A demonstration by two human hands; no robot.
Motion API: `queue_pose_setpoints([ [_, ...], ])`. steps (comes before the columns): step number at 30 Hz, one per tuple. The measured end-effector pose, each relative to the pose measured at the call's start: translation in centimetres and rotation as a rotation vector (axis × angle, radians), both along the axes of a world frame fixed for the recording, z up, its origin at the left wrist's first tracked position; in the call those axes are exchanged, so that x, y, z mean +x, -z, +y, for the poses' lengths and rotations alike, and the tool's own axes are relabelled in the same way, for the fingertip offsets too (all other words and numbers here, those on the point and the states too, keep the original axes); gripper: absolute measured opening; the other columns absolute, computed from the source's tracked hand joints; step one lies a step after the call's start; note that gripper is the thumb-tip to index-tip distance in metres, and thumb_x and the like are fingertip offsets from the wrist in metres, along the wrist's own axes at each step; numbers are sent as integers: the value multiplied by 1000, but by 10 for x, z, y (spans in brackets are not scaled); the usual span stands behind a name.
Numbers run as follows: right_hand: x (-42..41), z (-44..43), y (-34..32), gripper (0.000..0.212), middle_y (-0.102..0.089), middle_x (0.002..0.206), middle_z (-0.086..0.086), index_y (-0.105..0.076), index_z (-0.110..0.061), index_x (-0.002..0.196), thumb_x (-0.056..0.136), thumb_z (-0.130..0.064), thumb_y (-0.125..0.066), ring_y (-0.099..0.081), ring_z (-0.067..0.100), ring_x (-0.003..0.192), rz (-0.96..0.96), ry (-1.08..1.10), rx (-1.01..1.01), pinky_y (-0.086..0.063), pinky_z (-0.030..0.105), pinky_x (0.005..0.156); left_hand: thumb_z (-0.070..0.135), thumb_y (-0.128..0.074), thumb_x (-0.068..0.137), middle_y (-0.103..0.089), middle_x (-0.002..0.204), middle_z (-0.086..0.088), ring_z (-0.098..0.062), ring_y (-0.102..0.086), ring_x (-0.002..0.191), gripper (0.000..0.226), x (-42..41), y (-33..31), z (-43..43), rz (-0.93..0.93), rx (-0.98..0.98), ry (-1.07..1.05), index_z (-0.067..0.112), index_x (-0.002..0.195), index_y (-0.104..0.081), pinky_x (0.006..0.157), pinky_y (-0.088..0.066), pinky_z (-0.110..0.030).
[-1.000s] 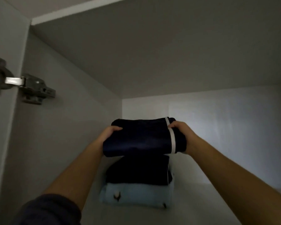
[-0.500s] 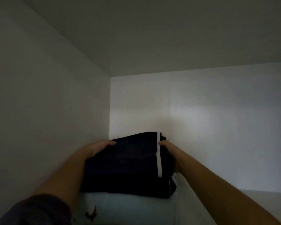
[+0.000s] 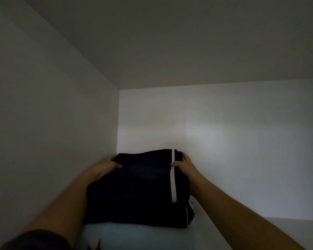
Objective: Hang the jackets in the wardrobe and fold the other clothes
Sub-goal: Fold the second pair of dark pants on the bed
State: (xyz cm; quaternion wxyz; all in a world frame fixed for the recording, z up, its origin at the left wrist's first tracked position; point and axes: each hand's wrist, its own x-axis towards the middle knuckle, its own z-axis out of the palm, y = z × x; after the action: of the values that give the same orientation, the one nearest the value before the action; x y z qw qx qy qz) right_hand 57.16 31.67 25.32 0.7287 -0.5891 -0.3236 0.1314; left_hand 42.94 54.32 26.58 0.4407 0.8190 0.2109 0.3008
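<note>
Inside the wardrobe compartment, close to its left back corner, three folded clothes lie in a pile on the shelf. The lowest is a light blue garment, on it lies a dark garment, and on top the navy garment with a white stripe. The left hand grips its far left corner, thumb over the cloth. The right hand holds the right edge, thumb on the stripe, fingers curled. The left forearm passes between pile and side wall.

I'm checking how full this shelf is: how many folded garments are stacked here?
3: a striped dark garment on top, a second dark garment beneath it, and a light blue garment at the bottom. Others may be hidden below the frame.
</note>
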Motion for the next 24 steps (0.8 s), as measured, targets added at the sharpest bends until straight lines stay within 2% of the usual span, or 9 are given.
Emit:
queue_pose_setpoints([
  [2, 1, -2, 3, 73, -46, 136, 12, -26, -18, 147, 86, 9, -54, -52, 20, 96, -24, -10, -23, -47, 26, 66, -9, -54, 84, -61, 117, -9, -21, -58, 103, 43, 0, 1, -4, 3, 63, 7, 3, 125, -54, 88, -44, -27],
  [5, -2, -7, 9, 70, -51, 121, 12, -26, -13, 146, 86, 8, -54, -54, 19, 88, -58, -36, -136, -48, 26, 61, -4, -53, 89, -63, 108, -8, -24, -60, 97, 37, -2, 1, -8, 168, 30, 27, -1, 125, -54, 85, -46, -27],
  [7, -1, -12, 0, 76, -49, 126, 11, -17, -14, 150, 86, -1, -57, -55, 24, 102, -200, 31, -221, -52, 32, 77, 8, -54, 92, -65, 108, -11, -28, -62, 97, 38, -11, -11, -19, 203, 26, 9, -2, 129, -52, 82, -48, -30],
  [9, 0, -16, -19, 84, -29, 152, 8, -5, -18, 153, 88, -17, -59, -37, 27, 134, -485, 165, -294, -37, 33, 106, 21, -55, 93, -50, 136, -11, -28, -50, 122, 56, -15, -33, -27, 156, 275, -143, 5, 143, -36, 95, -40, -30],
  [11, -7, -12, -32, 79, -11, 160, 2, -5, -20, 153, 92, -32, -54, -15, 21, 145, -748, 165, -349, -16, 27, 112, 28, -52, 94, -26, 155, -7, -23, -28, 140, 64, -12, -47, -46, 40, 591, -178, 15, 149, -22, 109, -24, -27],
  [14, -18, 13, -17, 76, 7, 160, 6, 1, -21, 153, 95, -55, -36, 10, 28, 146, -1018, 73, -906, 1, 43, 119, 31, -39, 100, -16, 158, -5, -20, -16, 144, 57, 19, -24, -67, 207, 763, 15, 15, 150, -18, 113, -11, -26],
  [17, -10, 28, 7, 83, 20, 158, 8, 9, -20, 151, 92, -67, -26, 18, 31, 144, -1001, 28, -1275, 1, 56, 116, 51, -24, 100, 3, 160, -5, -28, 3, 146, 63, 46, 20, -54, 644, 745, -1, 23, 152, -2, 118, -3, -46],
  [21, -4, 24, 9, 91, 26, 156, 4, 11, -20, 151, 88, -72, -30, 21, 29, 144, -1052, 309, -1148, 5, 63, 111, 63, -24, 94, 3, 160, -8, -30, 1, 146, 73, 37, 29, -41, 483, 706, -242, 24, 152, -3, 118, -8, -49],
  [24, -1, 18, 7, 89, 25, 156, 6, 12, -18, 151, 91, -68, -31, 16, 32, 145, -948, 151, -1121, 0, 54, 117, 60, -26, 95, 4, 160, -6, -28, 0, 147, 70, 30, 24, -47, 522, 766, -116, 27, 152, -1, 118, -9, -49],
])
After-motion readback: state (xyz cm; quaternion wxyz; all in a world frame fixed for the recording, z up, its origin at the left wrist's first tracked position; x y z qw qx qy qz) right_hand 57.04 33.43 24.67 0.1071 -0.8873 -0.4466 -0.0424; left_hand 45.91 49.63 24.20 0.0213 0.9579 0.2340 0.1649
